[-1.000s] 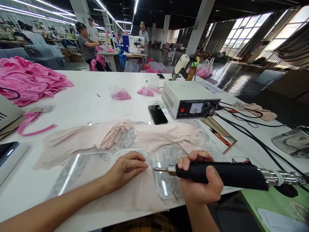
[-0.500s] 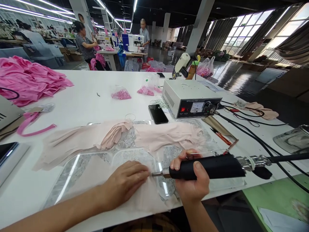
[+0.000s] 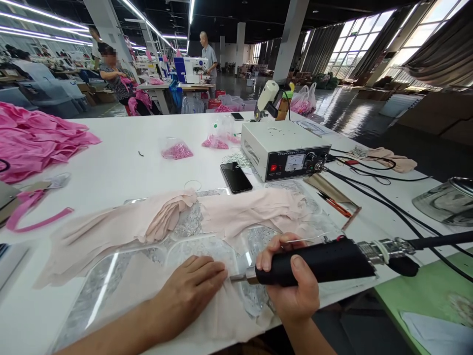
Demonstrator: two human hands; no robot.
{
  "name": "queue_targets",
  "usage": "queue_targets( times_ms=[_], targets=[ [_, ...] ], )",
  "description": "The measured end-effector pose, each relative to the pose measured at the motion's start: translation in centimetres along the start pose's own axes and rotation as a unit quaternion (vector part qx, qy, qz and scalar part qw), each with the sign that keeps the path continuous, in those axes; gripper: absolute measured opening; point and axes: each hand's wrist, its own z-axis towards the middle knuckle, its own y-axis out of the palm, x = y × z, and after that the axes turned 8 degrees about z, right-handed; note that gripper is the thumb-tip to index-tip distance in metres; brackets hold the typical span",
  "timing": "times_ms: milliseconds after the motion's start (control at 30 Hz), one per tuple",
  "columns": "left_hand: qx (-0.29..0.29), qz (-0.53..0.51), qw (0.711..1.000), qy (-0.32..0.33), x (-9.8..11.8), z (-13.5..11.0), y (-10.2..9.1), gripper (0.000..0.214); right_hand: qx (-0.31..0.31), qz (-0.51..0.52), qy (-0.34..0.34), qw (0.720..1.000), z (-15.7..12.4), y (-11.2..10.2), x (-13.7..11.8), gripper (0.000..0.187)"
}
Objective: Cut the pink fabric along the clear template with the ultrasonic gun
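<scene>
My left hand (image 3: 192, 296) rests palm down on a pale pink fabric piece (image 3: 229, 310), fingers together and bent against it; the thumb is hidden. In my right hand (image 3: 291, 281) is a black corded handpiece (image 3: 314, 264) with a slim metal tip, wrapped by the fingers with the thumb along its near side. That tip points left and comes right up to my left fingertips; whether it touches the fabric I cannot tell. Beneath lies a clear, shiny sheet over a grey marbled surface (image 3: 99, 291). Two stacks of pale pink fabric, the left (image 3: 121, 217) and the right (image 3: 254, 209), lie beyond.
A grey control box (image 3: 284, 150) with a dial and cables stands behind the right stack. Close by are a black phone (image 3: 235, 177), orange-handled tweezers (image 3: 334, 204) and bags of small pink pieces (image 3: 177, 150). A pink fabric heap (image 3: 40, 140) fills the far left. Other people work beyond the table.
The view has shifted slightly, so the table's things sit farther left and mostly lower. Both hands keep their places on the fabric and handpiece, the tip still at my left fingertips.
</scene>
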Motion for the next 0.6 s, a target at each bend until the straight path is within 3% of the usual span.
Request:
queue_targets(
  times_ms=[600],
  targets=[
    [-0.004,0.033,0.999,0.028,0.04,-0.1,0.01,0.027,-0.031,-0.009,0.008,0.999,-0.06,-0.6,-0.16,0.018]
  ],
)
